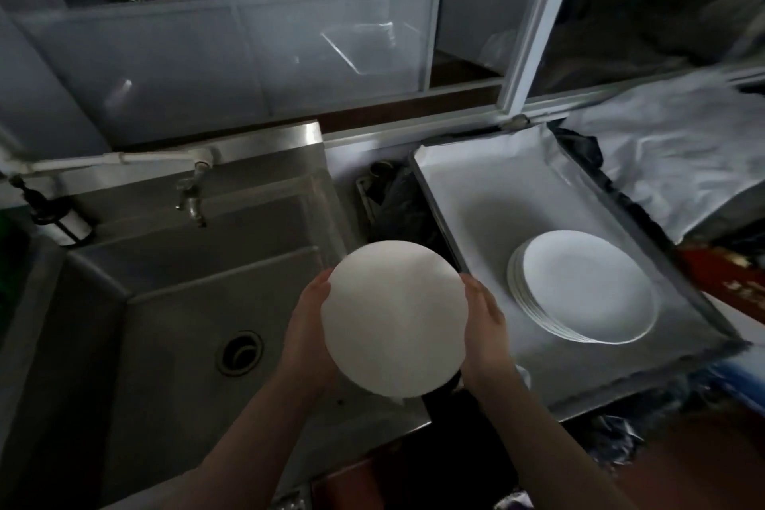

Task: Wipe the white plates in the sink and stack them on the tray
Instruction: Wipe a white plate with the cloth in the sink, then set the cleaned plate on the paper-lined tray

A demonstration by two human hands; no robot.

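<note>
Head view: left hand (308, 327) and right hand (484, 327) are gripping one plate (395, 319) by its edges, between sink (174, 344) and tray (476, 186). Lowering it level onto the stack (583, 286) (centred) looks wisest.

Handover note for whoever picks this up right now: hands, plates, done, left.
Left hand and right hand grip opposite edges of one plate, held above the sink's right edge.
Stack of plates sits on the tray, right of the sink.
Done: several plates stacked.
Left: put the held plate on the stack. No other plates visible in the sink; whether this one has been wiped cannot be told.
</note>
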